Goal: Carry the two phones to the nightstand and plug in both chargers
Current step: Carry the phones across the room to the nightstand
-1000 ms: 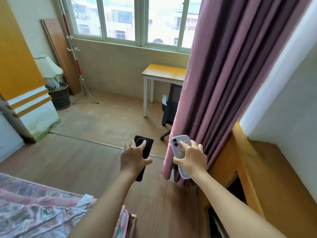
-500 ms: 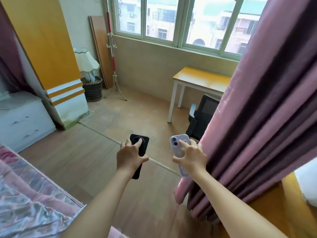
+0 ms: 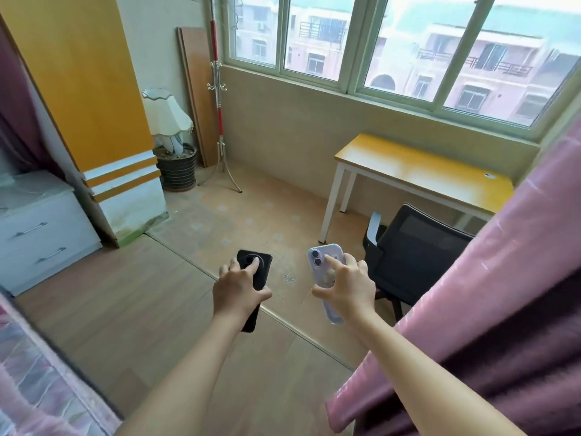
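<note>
1. The left hand [image 3: 240, 292] has its grip closed around the black phone [image 3: 254, 278], back up, index finger lying across the round camera ring.
2. The right hand [image 3: 347, 289] has its grip closed around the pale phone [image 3: 325, 269], back up too, index finger just beside the twin lenses.
3. Both phones hang in mid-air over the wooden floor [image 3: 132, 297], side by side and apart, well away from any furniture.
4. Risk: each phone is held from above, mostly by thumb and fingers on the edges; a jolt while walking could let one slip onto the hard floor.
5. Risk: the curtain [image 3: 490, 309] hangs close to the right arm and could brush or snag the pale phone in a turn.
6. Risk: with both hands full, plugging a cable would be awkward; one phone probably has to go down first.
7. No charger is visible. The white drawer unit [image 3: 44, 228] at the left may be the nightstand; I cannot tell.
8. Black phone: matte, dark, rounded corners. Pale phone: lilac under a clear case, some pattern showing through.
</note>
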